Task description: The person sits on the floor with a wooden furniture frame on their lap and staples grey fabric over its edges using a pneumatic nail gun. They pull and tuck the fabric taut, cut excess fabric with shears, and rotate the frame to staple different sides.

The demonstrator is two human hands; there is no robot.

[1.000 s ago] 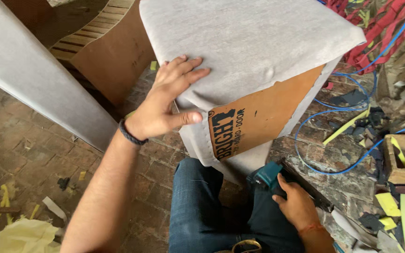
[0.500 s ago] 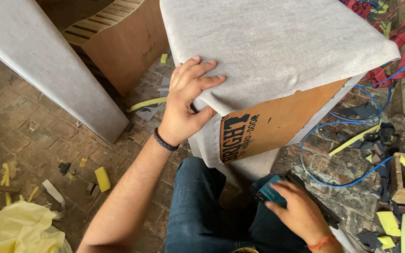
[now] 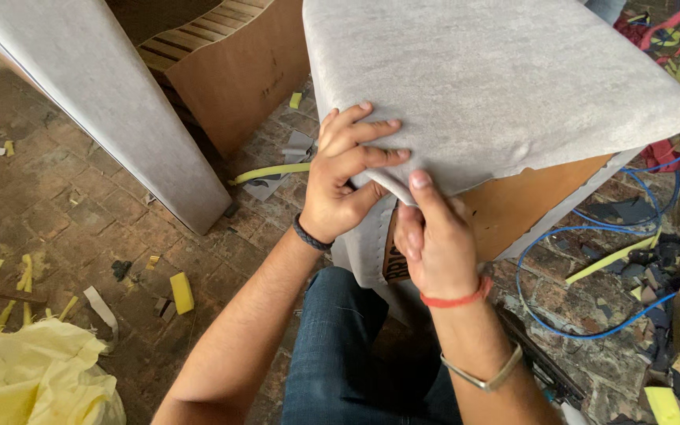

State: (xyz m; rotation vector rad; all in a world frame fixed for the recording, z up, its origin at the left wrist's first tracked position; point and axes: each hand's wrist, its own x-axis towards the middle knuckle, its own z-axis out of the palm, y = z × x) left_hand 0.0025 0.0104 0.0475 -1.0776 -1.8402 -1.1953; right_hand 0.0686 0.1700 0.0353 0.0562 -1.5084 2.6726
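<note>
A sheet of pale grey felt-like fabric (image 3: pixel 497 86) drapes over the top of a brown plywood furniture frame (image 3: pixel 529 208) right in front of me, its loose edge hanging down the near side. My left hand (image 3: pixel 348 177) lies on that near edge, fingers bent and pressing the cloth against the corner; my grip there is clenched on the fabric. My right hand (image 3: pixel 430 240) comes up from below, thumb raised against the underside of the fabric edge and fingers curled behind the fold, so both hands pinch the same corner and touch each other.

Just beneath my right hand a dark printed label (image 3: pixel 391 264) runs sideways on the brown panel, mostly hidden. My knee in blue jeans (image 3: pixel 340 346) sits below the frame.

To the left, a second long grey-covered panel (image 3: pixel 112 102) leans across a brick floor (image 3: pixel 49 212) scattered with yellow foam scraps (image 3: pixel 181 293). A crumpled yellow foam sheet (image 3: pixel 33 378) fills the lower left corner. To the right, a blue cable (image 3: pixel 592 315) loops over the floor.
</note>
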